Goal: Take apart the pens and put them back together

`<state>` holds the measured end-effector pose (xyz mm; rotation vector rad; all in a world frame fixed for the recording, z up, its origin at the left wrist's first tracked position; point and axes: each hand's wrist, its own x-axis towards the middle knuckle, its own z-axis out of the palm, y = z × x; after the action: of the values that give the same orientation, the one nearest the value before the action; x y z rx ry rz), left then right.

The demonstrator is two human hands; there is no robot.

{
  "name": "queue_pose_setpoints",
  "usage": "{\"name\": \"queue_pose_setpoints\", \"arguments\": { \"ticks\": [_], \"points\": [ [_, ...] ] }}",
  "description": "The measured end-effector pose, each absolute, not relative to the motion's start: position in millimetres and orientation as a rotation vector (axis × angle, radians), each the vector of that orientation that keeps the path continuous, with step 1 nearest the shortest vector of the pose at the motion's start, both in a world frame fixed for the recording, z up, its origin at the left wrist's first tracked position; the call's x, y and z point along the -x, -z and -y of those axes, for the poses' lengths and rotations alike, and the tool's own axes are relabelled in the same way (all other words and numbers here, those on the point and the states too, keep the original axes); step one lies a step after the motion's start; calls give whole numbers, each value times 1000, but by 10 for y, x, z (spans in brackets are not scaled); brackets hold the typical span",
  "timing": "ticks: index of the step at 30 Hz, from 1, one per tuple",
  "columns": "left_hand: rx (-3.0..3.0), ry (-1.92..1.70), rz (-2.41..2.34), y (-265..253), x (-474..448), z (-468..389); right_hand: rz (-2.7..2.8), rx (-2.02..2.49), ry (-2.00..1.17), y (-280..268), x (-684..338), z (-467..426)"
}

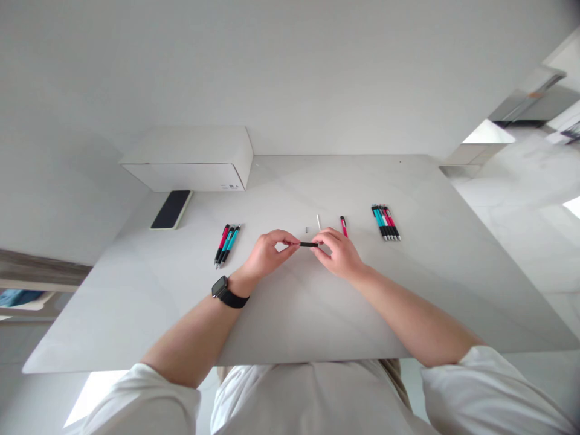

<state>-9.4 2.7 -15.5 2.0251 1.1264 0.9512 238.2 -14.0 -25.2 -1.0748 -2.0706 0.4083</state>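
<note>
Between the fingertips of my left hand (272, 251) and my right hand (338, 252) is a short black pen grip section (309, 244), held level just above the table. Each hand pinches one end of it. Just beyond my fingers lies a tiny metallic piece that looks like a spring (306, 229). A thin white ink refill (318, 222) points away from me beside my right fingers. The red upper barrel of a pen (344, 226) rests behind my right hand, its near end close to the knuckles.
To the left lie a few red and teal pens (227, 244). A row of several pens (386, 223) sits on the right. A phone (171, 209) and a white box (185, 166) occupy the far left of the pale table (290, 326), which meets a wall behind.
</note>
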Motion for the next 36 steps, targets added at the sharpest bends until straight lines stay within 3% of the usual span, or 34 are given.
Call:
{"name": "queue_pose_setpoints", "arguments": {
  "ticks": [22,36],
  "points": [
    [-2304,-839,-1023,186,93,-40,2181,1085,-397,261,-2363,150],
    [-2207,-932,-1370,267,160,-141,2410,1352,-94,294,-2456,-505]
  ]
}}
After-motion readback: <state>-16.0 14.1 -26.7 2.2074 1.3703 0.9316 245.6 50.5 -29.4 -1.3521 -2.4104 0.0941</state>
